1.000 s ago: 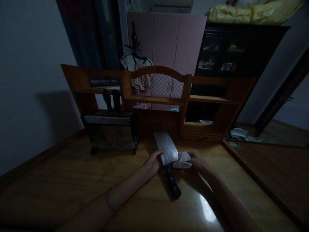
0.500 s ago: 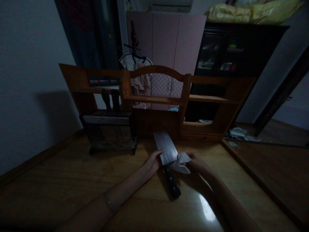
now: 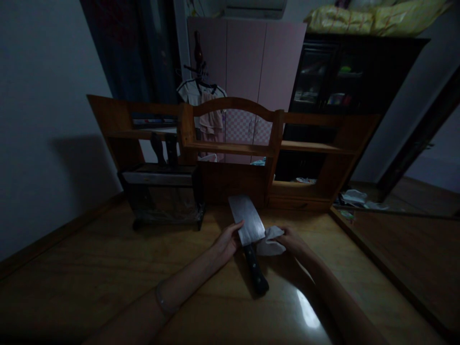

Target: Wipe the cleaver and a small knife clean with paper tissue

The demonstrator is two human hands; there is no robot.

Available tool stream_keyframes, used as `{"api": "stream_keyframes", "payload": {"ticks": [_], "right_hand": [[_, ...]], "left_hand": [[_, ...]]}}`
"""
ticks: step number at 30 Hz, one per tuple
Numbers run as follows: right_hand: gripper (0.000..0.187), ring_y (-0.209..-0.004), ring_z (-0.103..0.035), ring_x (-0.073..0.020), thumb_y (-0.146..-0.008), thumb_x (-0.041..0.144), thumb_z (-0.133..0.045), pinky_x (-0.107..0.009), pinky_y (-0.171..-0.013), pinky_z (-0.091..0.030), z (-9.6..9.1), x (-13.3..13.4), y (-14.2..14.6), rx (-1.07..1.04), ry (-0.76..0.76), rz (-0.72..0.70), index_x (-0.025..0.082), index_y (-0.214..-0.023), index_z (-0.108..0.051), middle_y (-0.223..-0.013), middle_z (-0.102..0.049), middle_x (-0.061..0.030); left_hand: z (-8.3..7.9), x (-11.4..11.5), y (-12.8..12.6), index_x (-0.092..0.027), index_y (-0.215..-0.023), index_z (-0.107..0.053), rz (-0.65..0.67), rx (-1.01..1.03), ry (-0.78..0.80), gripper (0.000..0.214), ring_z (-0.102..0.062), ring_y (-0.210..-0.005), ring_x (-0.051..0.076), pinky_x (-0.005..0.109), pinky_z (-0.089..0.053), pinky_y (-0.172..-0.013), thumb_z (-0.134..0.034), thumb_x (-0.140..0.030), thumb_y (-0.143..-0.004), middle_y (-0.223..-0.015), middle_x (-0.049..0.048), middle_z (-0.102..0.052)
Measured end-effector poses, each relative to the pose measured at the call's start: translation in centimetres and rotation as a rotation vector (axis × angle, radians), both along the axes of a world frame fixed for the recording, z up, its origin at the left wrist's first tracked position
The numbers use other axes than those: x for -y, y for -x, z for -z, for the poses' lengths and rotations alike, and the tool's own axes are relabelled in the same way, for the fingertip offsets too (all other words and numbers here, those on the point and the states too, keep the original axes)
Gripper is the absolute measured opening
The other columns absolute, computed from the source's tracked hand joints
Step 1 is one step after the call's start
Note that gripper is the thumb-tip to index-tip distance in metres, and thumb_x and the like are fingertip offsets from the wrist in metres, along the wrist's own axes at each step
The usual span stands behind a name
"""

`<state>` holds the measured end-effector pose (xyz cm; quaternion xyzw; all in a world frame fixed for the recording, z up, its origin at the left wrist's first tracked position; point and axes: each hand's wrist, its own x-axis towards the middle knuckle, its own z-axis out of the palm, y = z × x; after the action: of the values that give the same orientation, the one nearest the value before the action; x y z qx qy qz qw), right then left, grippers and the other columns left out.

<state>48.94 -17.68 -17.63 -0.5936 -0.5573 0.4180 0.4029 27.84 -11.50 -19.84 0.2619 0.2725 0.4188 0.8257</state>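
Cloth [image 3: 269, 247] reshaped slightly since earlier. Over table [image 3: 125, 254]: L arm [image 3: 194, 270] in fr. near left, L hand [image 3: 228, 243] pinching cleaver [image 3: 247, 218] blade, thumb atop; handle twd near. R hand [image 3: 294, 243], in fr. near right, pinching cloth at blade's right edge.

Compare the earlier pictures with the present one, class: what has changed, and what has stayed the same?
Only the white cloth visibly changed: its loose folds have shifted shape beside the cleaver, while the right hand keeps hold of it. Nothing was newly grasped or let go. The left hand stays on the blade; the cleaver and knife holder stay put.
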Motion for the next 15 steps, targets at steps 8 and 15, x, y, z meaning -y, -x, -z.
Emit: {"api": "stream_keyframes", "payload": {"ticks": [8,15], "right_hand": [[0.022,-0.066,-0.062,-0.019,-0.062,0.03,-0.063,-0.026,-0.057,-0.045,0.2,-0.2,-1.0,0.019,0.038,0.102,0.015,-0.078,-0.068,-0.072,-0.069,-0.0036],[0.013,-0.062,-0.058,-0.0161,-0.06,0.02,-0.062,-0.024,-0.055,-0.041,1.0,-0.3,-0.9,0.055,0.022,0.048,0.016,-0.071,-0.068,-0.066,-0.067,-0.001]], "left_hand": [[-0.3,0.0,-0.1,-0.009,-0.093,-0.063,-0.022,0.003,0.014,0.02,-0.067,-0.075,0.018,0.029,-0.055,-0.07,-0.069,-0.018,-0.076,-0.091,0.0102,-0.07],[0.1,-0.2,-0.2,-0.009,-0.093,-0.064,-0.027,0.016,0.022,0.021,-0.067,-0.076,0.019,0.03,-0.054,-0.074,-0.07,-0.019,-0.075,-0.09,0.01,-0.07]]}}
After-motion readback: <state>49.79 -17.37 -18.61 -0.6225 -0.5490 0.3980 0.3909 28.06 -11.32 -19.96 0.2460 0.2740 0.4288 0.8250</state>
